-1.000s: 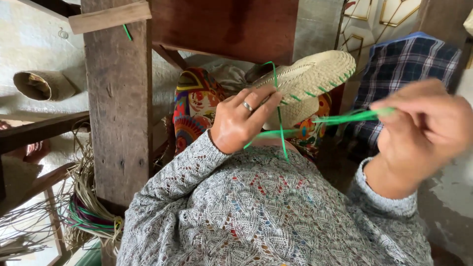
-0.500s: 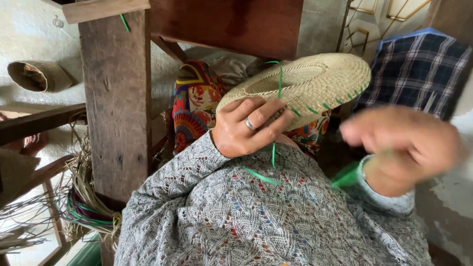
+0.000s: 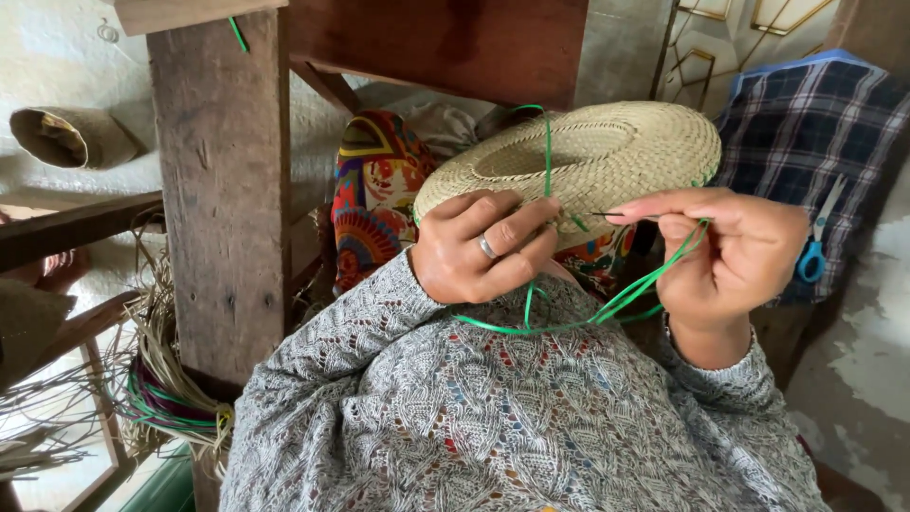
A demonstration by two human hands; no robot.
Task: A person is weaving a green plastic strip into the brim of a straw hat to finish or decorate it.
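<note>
Beside a rough wooden post, our left hand clamps the light, springy straw hat at its brim; our right hand pinches a needle trailing slippery green strand.

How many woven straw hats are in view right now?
2. One woven hat is held at its brim by the left hand; a second woven hat lies at upper left behind the wooden post. Others may be hidden.

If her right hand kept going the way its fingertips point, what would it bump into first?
Probably the left hand. The right hand points leftward with a thin needle, toward the left fingers gripping the woven straw hat; depth is hard to judge, so the hat's brim might come first.
</note>
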